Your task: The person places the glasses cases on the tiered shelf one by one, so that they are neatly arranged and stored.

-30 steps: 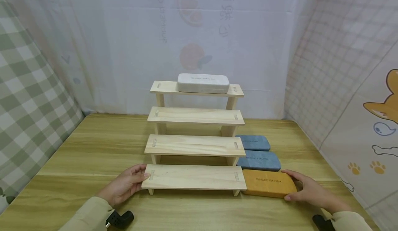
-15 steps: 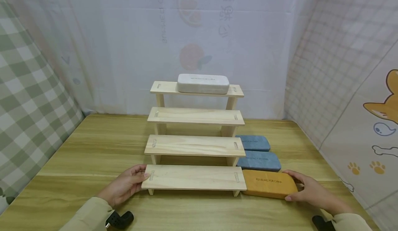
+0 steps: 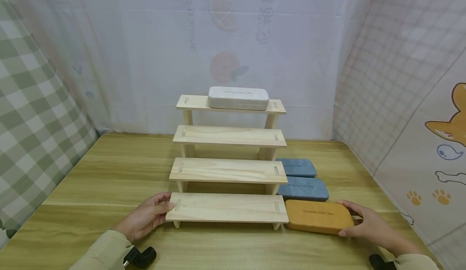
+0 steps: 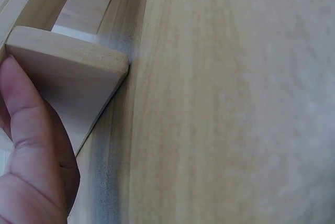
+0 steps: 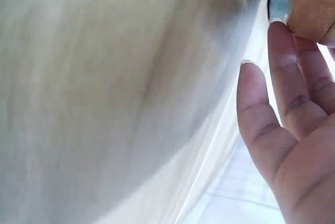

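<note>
Head view: the left hand (image 3: 146,216) pinches one end of a smooth, pale-wood stepped stand (image 3: 228,169); the right hand (image 3: 369,226), thumb and fingers parted, grips the rounded orange leather-look case (image 3: 319,216) beside it on the wood-grain table (image 3: 218,247).

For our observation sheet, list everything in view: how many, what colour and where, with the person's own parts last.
Stepped stand: 1, pale wood, four levels, middle of the table
Orange case: 1, orange-yellow, right of the stand's lowest level
Blue cases: 2, blue, behind the orange case, partly hidden by the stand
White case: 1, off-white, on the stand's top level
Table: 1, yellowish wood grain, under everything
Back cloth: 1, whitish with faint fruit prints, behind the table
Checked cloth: 1, green and white, left side
Cartoon-print cloth: 1, white with grid lines, right side
Left grip: 1, bare, holding the lowest level's left end
Right grip: 1, bare, holding the orange case's right end
Sleeves: 2, pale beige, bottom edge
Wrist devices: 2, black, by the sleeves
</note>
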The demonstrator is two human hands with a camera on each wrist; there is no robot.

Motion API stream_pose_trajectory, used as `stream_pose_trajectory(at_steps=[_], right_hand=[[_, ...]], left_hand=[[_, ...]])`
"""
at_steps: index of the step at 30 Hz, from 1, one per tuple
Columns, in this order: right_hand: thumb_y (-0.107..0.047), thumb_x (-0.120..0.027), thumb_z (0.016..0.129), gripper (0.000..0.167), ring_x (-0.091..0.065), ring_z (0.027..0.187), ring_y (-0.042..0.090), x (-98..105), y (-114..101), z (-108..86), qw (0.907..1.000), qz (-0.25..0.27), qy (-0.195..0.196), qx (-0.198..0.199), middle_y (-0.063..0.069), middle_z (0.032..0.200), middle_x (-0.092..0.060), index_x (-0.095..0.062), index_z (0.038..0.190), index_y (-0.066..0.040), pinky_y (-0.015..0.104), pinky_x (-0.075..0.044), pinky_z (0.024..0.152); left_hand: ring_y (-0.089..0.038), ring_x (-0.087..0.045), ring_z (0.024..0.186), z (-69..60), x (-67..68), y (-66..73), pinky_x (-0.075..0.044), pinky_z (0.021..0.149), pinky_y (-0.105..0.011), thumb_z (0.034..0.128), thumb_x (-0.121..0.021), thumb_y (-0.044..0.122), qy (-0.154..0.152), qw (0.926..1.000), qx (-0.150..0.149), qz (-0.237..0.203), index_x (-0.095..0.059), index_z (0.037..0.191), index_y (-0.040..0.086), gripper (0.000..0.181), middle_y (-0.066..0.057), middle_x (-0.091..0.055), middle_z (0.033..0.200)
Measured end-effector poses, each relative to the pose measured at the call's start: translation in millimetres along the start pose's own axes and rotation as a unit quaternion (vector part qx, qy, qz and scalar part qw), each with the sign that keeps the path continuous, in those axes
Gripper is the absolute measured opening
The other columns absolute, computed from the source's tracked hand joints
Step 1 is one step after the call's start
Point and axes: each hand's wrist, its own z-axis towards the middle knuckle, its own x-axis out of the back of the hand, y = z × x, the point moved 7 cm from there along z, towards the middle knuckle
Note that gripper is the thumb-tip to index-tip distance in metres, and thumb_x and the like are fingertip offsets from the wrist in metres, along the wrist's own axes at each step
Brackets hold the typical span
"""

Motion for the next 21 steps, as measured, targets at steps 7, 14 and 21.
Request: stream_pose_trajectory(at_steps=[7,14,21], right_hand=[[-0.017,-0.078,0.081,0.087,-0.061,0.104,0.029,6.8,3.0,-8.4,0.9996,0.016,-0.016,-0.019,0.043,0.133,-0.040,-0.027,0.141,0.019,0.024,-0.054,0.072],[-0.020,-0.074,0.085,0.090,-0.061,0.104,0.040,19.3,7.7,-15.4,0.9987,0.017,-0.014,-0.046,0.044,0.139,-0.030,-0.019,0.143,0.021,0.023,-0.052,0.073],[-0.022,-0.073,0.087,0.090,-0.061,0.107,0.028,35.2,10.3,-18.4,0.9980,0.006,0.014,-0.062,0.042,0.139,-0.033,-0.017,0.146,0.015,0.022,-0.051,0.072]], left_hand=[[-0.012,-0.060,0.099,0.1,0.5,-1.0,-0.053,0.086,-0.028,0.0985,-0.054,0.010,0.002,1.0000,0.004,0.005,-0.014,0.142,-0.016,0.065,-0.007,-0.053,0.115],[-0.012,-0.060,0.099,0.0,1.3,-2.0,-0.053,0.086,-0.028,0.0988,-0.054,0.010,0.002,1.0000,0.004,0.005,-0.014,0.142,-0.016,0.064,-0.006,-0.054,0.114],[-0.012,-0.060,0.099,0.1,1.1,-2.1,-0.053,0.086,-0.029,0.0988,-0.053,0.010,0.003,1.0000,0.004,0.002,-0.013,0.142,-0.016,0.065,-0.007,-0.053,0.115]])
